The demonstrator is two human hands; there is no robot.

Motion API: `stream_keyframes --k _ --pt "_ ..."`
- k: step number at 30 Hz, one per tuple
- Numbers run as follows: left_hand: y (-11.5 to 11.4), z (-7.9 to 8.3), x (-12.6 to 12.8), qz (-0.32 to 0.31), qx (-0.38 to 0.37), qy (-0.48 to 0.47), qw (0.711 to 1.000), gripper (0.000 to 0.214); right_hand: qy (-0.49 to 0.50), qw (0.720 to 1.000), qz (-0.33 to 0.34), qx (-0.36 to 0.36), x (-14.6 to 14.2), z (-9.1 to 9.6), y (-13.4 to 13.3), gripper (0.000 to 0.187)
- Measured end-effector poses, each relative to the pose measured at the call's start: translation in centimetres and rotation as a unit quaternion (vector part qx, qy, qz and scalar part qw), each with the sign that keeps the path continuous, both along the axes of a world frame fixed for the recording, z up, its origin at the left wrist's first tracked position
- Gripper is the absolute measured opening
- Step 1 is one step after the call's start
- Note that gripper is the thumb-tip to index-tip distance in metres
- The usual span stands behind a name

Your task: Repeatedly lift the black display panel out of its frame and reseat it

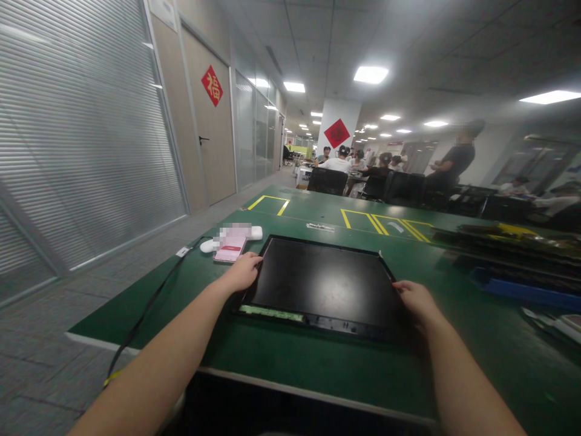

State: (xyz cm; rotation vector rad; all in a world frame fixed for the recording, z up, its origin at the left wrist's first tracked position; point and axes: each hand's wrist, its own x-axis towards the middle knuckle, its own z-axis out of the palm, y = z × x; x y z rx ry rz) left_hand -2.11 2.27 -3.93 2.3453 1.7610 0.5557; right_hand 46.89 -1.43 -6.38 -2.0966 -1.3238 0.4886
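A flat black display panel (324, 275) lies in front of me, dark screen upward, with a green circuit strip (271, 313) along the left part of its near edge. My left hand (245, 271) grips the panel's left edge, fingers closed on the frame. On the opposite side my right hand (415, 300) pinches the right edge; the fingertips beneath the rim are hidden. Whether the panel rests fully on the table or is slightly raised, I cannot tell.
The green table (181, 327) carries yellow tape marks (358, 213). A phone (230, 247) on a white object lies left, near a black cable (149, 309). Stacked dark panels (508, 248) and a blue tray (526, 287) sit right. Several people sit beyond; one person (456, 160) stands.
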Motion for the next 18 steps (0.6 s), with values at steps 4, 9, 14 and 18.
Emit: stream_keyframes --k 4,9,14,18 --pt "-0.2 0.1 0.1 -0.002 0.006 -0.002 1.0 0.056 0.004 1.0 -0.01 -0.002 -0.1 -0.2 0.1 0.034" --pt "-0.3 0.3 0.2 -0.011 0.0 0.01 1.0 0.055 -0.037 0.999 -0.007 0.0 -0.4 -0.1 0.0 0.037" --pt "-0.5 0.7 0.1 -0.015 -0.008 -0.02 1.0 0.054 -0.061 0.998 -0.006 -0.01 -0.6 0.1 0.0 0.038" --pt "-0.8 1.1 0.2 0.003 -0.044 -0.086 0.995 0.055 -0.073 0.997 -0.003 -0.009 -0.5 0.2 0.0 0.037"
